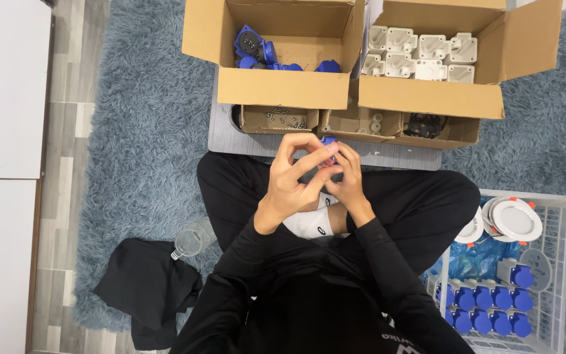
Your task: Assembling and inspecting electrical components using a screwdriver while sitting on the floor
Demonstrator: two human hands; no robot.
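Left hand (291,178) and right hand (345,176) closed together around a small blue plug part (328,141), mostly hidden by fingers, perhaps with something red, held above the lap, just before the small cardboard trays (280,119).

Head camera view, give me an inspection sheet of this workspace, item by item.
Surface: shaggy grey-blue rug on a wood-look floor; grey board under the boxes.
Job's things: small blue part pinched between both hands; left carton with blue housings, right carton with white housings; small trays of screws.
Clutter: black cloth, clear bottle, white crate of blue parts and white discs.
Grip: left hand and right hand both closed on the part.
Cables: nothing seen.
Surroundings: white panel at left.
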